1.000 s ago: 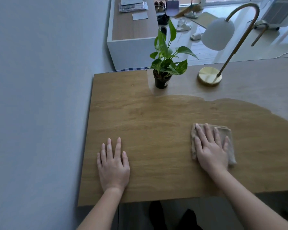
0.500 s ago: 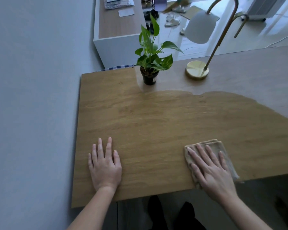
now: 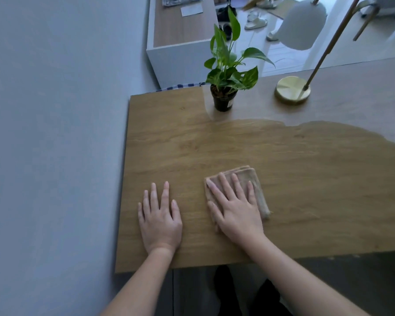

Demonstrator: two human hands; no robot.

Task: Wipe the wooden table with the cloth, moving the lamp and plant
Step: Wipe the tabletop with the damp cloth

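A folded beige cloth [image 3: 255, 185] lies flat on the wooden table [image 3: 306, 190] near its front edge. My right hand [image 3: 235, 208] presses down on the cloth with straight, spread fingers. My left hand [image 3: 159, 217] rests flat on the bare wood just left of it, holding nothing. A small green plant in a black pot [image 3: 224, 100] stands at the back of the table. Right of it stands a lamp with a round brass base [image 3: 291, 90], a slanted brass stem and a white shade [image 3: 300, 23].
A grey wall [image 3: 55, 133] runs along the table's left edge. Beyond the table stands a white cabinet [image 3: 180, 53] with papers on top. Shoes and slippers [image 3: 255, 21] lie on the floor behind. A pale glare covers the table's far part.
My right hand has slid the cloth leftward along the front of the table, closer to my left hand. My left hand stays flat on the wood; the camera view shifted.
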